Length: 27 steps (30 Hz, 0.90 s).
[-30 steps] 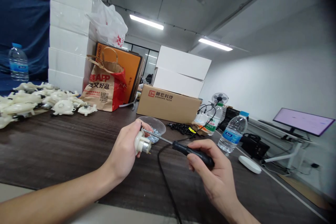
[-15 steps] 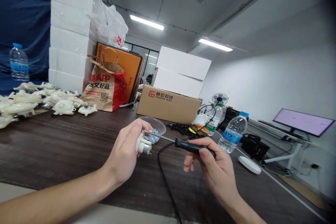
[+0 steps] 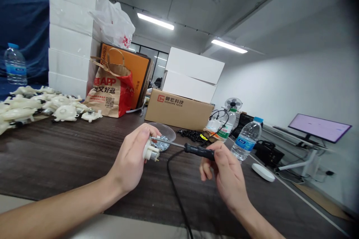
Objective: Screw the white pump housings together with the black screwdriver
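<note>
Screwdriver (image 3: 189,148) points left, long axis crosswise; right hand (image 3: 228,175), grip closed, holds handle (image 3: 199,151); left hand (image 3: 131,160), grip closed, holds white motor unit (image 3: 148,152).

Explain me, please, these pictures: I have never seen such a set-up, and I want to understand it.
There is no machine: one camera, worn on a person's head, looks forward and down. The bare left hand holds a white plastic part. The bare right hand grips a screwdriver, its shaft reaching to that part. On the dark table lie a pile of white parts, a clear bowl with small silvery pieces, loose black pieces and a bottle.
</note>
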Tool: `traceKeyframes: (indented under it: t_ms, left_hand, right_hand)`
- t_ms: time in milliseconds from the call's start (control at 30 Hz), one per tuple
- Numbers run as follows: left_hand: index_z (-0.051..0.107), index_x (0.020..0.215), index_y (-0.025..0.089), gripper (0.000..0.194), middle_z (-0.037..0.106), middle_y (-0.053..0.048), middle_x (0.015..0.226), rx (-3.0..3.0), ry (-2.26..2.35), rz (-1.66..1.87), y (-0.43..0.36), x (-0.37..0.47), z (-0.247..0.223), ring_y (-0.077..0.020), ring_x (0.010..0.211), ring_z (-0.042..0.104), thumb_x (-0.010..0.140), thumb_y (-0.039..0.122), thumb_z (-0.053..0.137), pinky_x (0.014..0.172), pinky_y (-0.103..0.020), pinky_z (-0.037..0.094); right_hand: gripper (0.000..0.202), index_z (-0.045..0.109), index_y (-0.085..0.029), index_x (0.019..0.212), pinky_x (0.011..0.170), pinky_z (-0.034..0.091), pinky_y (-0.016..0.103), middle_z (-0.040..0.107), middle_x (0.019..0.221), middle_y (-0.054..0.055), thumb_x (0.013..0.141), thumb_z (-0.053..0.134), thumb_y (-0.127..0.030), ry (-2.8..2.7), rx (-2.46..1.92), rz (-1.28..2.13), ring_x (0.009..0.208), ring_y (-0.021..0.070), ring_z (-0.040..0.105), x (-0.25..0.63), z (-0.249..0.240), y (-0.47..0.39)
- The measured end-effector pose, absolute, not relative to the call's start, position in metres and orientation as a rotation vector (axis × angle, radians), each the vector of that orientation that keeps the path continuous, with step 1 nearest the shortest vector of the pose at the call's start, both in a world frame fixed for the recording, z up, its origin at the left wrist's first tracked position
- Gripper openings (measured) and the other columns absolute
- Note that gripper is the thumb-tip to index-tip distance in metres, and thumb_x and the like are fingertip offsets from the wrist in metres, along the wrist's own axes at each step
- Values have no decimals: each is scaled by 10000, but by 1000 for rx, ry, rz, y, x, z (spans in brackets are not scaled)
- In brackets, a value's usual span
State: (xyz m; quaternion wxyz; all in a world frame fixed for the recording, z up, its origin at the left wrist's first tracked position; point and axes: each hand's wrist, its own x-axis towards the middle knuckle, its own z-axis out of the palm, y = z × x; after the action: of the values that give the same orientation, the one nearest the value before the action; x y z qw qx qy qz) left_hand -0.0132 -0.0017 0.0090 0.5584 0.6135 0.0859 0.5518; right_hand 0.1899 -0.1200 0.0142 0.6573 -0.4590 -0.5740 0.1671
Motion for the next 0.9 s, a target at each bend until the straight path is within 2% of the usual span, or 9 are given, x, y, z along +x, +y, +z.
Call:
traceKeyframes:
  t_ms: [133,200,333,400,500,567,700,833,900]
  left_hand:
    - [599,834,183,369,614,-27,979,1449,146,1332,-2,-13,10,-116,686,481,1033,439,423,527,-208,396]
    - [598,833,182,366,615,-27,981,1454,145,1345,-2,-14,10,-115,700,484,1037,428,419,533,-202,397]
    - [612,834,178,373,622,-32,988,1488,171,1369,-2,-15,11,-112,693,484,1038,420,415,527,-201,392]
    - [614,832,177,379,626,-34,995,1488,186,1369,-1,-15,11,-109,666,478,1033,431,419,512,-209,385]
    - [611,832,181,377,629,-29,1005,1462,200,1345,-1,-14,11,-103,621,457,1022,454,432,497,-222,375]
    - [610,832,185,373,631,-25,1009,1452,203,1339,-1,-14,11,-102,612,453,1018,462,442,495,-225,370]
    - [608,835,189,377,632,-22,1000,1446,194,1359,-1,-14,12,-109,627,464,1024,461,429,505,-228,373]
    - [606,837,194,379,638,-21,1000,1484,214,1385,1,-15,11,-114,631,459,1030,463,421,503,-229,374]
    - [605,843,197,383,640,-21,1006,1503,226,1389,2,-15,10,-117,637,463,1032,469,415,503,-230,376]
  right_hand:
    - [259,535,-237,1009,557,459,244,578,669,-30,978,592,-488,-1332,-1020,471,599,135,544,189,16,-123]
    - [254,541,-234,990,529,446,226,527,633,-49,974,605,-479,-1324,-1012,442,560,117,504,189,16,-122]
    - [364,508,-214,806,397,347,190,384,544,-88,1010,526,-515,-1306,-1060,382,399,64,321,190,14,-118]
    - [349,516,-219,844,425,377,200,431,590,-72,1004,529,-529,-1320,-1064,419,436,76,381,190,14,-118]
    - [261,530,-252,1021,537,446,227,538,718,-41,979,588,-503,-1341,-1033,469,585,113,514,189,15,-121]
    - [239,532,-244,979,529,433,216,518,692,-49,985,592,-475,-1337,-1025,447,568,103,487,189,15,-121]
    - [355,493,-221,820,423,354,190,373,579,-83,1015,515,-517,-1327,-1052,445,448,76,340,189,15,-120]
    - [277,520,-248,1018,546,455,228,554,768,-32,997,543,-523,-1354,-1056,490,593,107,521,188,15,-122]
    - [253,521,-251,1023,544,452,219,556,750,-40,990,573,-496,-1348,-1046,464,587,103,524,188,14,-123]
